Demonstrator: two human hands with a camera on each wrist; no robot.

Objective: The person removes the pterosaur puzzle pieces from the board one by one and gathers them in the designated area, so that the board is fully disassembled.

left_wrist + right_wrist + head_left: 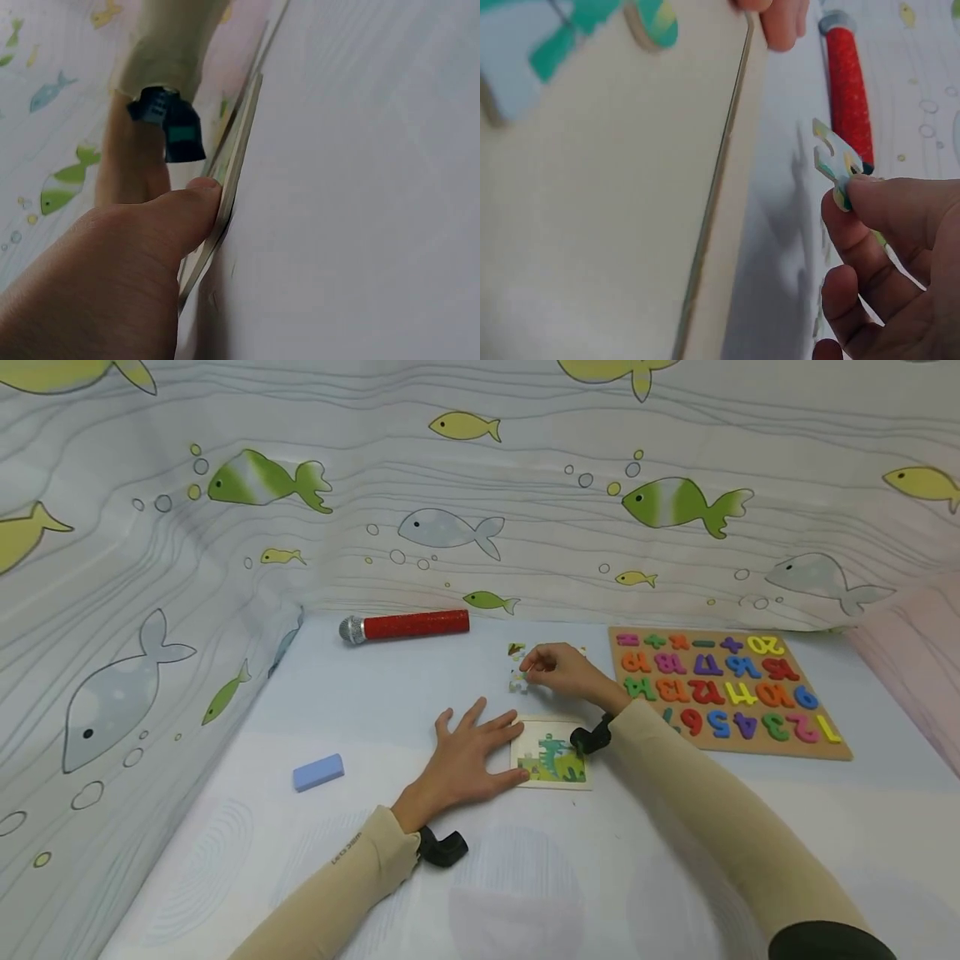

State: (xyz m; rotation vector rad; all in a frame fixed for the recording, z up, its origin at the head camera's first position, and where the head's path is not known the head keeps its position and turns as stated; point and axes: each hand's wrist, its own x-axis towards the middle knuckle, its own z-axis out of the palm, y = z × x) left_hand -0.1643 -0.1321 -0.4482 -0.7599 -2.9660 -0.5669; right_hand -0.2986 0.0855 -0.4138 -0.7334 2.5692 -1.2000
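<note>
Clearly, from my end, the right hand (pixel 564 668) pinches a piece (pixel 835 161) between thumb and forefinger, its other fingers curled beneath. The piece is held up off the table (pixel 390 693), beyond the tray's far edge. I see loose pieces (pixel 516 650) lying just beside that hand, some partly hidden by it.

Nearer, the left hand (pixel 465 760) is spread wide at the left side of the tray (pixel 531 735); my left wrist view shows its thumb resting on the rim. The tray lies flat, with a green dinosaur picture (pixel 558 760) filling its lower part and bare wood above.

Farther out, I have the number board (pixel 750 746) to the right, the red mic (pixel 417 625) at the back and a blue block (pixel 318 772) to the left. Behind it all hangs the fish-print cloth (pixel 540 552).
</note>
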